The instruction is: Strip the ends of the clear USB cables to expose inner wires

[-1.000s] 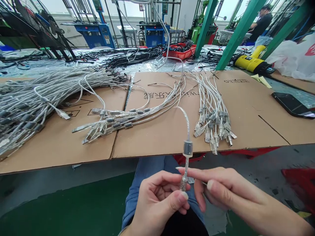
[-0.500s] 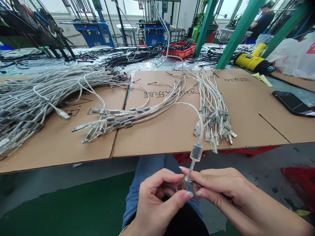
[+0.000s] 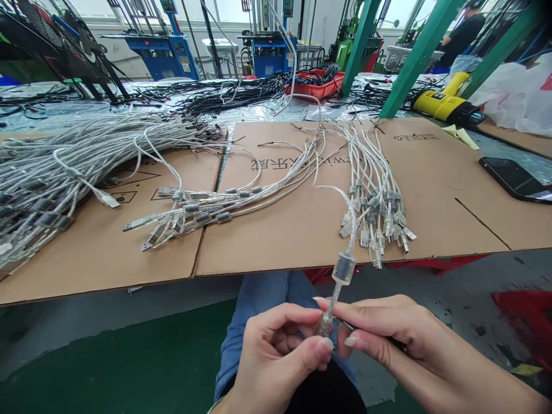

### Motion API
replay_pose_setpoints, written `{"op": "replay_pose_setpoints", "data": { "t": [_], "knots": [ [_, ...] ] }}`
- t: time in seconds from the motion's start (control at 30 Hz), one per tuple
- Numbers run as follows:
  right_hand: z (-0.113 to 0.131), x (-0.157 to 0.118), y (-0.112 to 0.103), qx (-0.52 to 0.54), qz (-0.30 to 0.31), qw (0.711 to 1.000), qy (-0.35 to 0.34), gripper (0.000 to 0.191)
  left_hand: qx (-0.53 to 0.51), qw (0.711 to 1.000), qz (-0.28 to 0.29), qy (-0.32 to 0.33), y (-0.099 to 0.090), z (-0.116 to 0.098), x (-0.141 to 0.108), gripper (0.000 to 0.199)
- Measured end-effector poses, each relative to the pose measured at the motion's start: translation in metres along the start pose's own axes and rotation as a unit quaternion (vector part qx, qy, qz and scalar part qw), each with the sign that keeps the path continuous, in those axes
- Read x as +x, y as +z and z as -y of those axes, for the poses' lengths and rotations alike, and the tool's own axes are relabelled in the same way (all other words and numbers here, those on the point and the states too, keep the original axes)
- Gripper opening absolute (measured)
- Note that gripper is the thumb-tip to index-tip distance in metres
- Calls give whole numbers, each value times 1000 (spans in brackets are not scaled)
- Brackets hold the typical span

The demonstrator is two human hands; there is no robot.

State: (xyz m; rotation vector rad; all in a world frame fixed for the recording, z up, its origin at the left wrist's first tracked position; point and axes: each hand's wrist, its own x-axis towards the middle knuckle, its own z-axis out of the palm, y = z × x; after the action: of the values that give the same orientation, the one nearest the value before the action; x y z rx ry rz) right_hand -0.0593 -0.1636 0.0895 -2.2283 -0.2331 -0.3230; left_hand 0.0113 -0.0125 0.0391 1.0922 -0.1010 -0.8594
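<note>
Below the table's front edge, my left hand (image 3: pixel 282 351) pinches the clear connector end of a cable (image 3: pixel 344 269) between thumb and fingers. That cable has a grey ferrite block and runs up onto the cardboard. My right hand (image 3: pixel 388 330) is closed around a thin dark metal tool (image 3: pixel 345 324), mostly hidden by the fingers, beside the connector. Just beyond, a bundle of clear cables (image 3: pixel 377 201) lies with its plugs towards me. Another small group of cables (image 3: pixel 198 215) lies to the left of it.
A large heap of clear cables (image 3: pixel 77 167) covers the left side of the cardboard (image 3: pixel 267 247). At the right are a phone (image 3: pixel 515 179) and a yellow heat gun (image 3: pixel 444 107). Behind sit a red tray (image 3: pixel 319 89) and green posts (image 3: pixel 360 49). A person (image 3: pixel 466 34) is far back.
My left hand's fingers have shifted slightly, and the connector now sits turned in them. The held cable's upper part has moved a little on the cardboard. The view has tilted slightly.
</note>
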Motion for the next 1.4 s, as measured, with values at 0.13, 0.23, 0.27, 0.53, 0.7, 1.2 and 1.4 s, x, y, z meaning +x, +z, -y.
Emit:
{"op": "replay_pose_setpoints", "data": {
  "t": [0.13,0.23,0.27,0.53,0.7,1.2,1.4],
  "knots": [
    [0,-2,-3,-69,13,997,-17,29,-14,999,4,-32,1,0,-1,18],
    [-2,-5,-4,-90,12,995,-29,31,-9,1000,4,-29,1,0,-1,18],
    [-3,-6,-4,-97,11,995,-29,31,-6,1000,3,-26,1,0,-1,18],
    [0,-7,-3,-116,21,993,-27,35,22,1000,9,0,0,3,-1,15],
    [0,-7,5,-97,-28,995,-24,30,73,994,0,79,-1,2,0,13],
    [-1,-8,-6,25,58,997,51,30,-90,988,119,-39,-6,6,0,13],
    [2,-6,-9,60,77,992,75,32,-104,983,142,-48,-5,7,1,16]
  ]
}}
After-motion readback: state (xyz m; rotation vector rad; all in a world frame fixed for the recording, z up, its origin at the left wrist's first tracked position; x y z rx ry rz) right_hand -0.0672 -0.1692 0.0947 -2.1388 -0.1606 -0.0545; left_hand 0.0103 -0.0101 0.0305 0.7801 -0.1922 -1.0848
